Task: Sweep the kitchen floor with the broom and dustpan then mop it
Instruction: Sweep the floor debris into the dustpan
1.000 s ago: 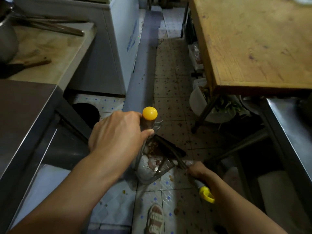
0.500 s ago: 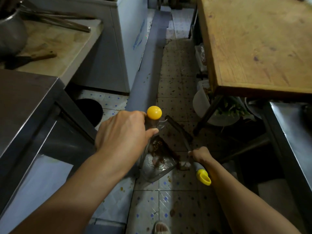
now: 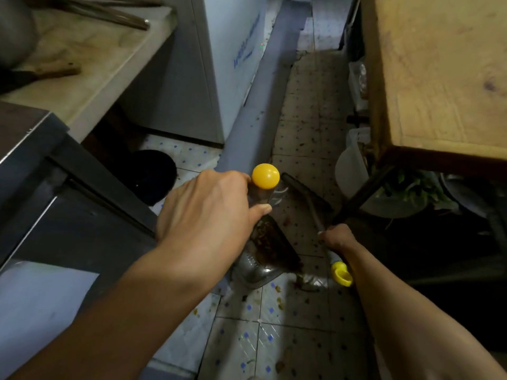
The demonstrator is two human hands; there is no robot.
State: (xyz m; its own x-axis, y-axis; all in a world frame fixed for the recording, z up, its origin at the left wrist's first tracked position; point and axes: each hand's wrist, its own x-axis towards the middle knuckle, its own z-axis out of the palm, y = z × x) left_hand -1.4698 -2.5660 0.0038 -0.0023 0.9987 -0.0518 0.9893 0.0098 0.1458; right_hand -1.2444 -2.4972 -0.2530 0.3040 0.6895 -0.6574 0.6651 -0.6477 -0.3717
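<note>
My left hand [image 3: 208, 215] grips the upright dustpan handle just under its round yellow cap [image 3: 265, 176]. The grey dustpan [image 3: 263, 256] sits on the tiled floor [image 3: 274, 338] below it, with brown scraps heaped inside. My right hand [image 3: 338, 239] holds the grey handle of the short broom [image 3: 315, 207], near its yellow end [image 3: 341, 274]. The dark broom head [image 3: 299, 187] reaches out over the floor beyond the pan, toward the table leg. Dirt specks and scraps lie scattered on the tiles around the pan.
A steel counter [image 3: 33, 165] and a cutting board [image 3: 82, 67] are at left, a white chest freezer [image 3: 219, 64] behind. A wooden table [image 3: 439, 78] overhangs at right, with a white tub [image 3: 354, 165] and greens beneath. A grey strip [image 3: 263, 100] runs along the narrow aisle.
The broom head has swung away from the dustpan mouth toward the far right. My right hand moved forward with it. The view has crept forward; my left hand keeps its grip.
</note>
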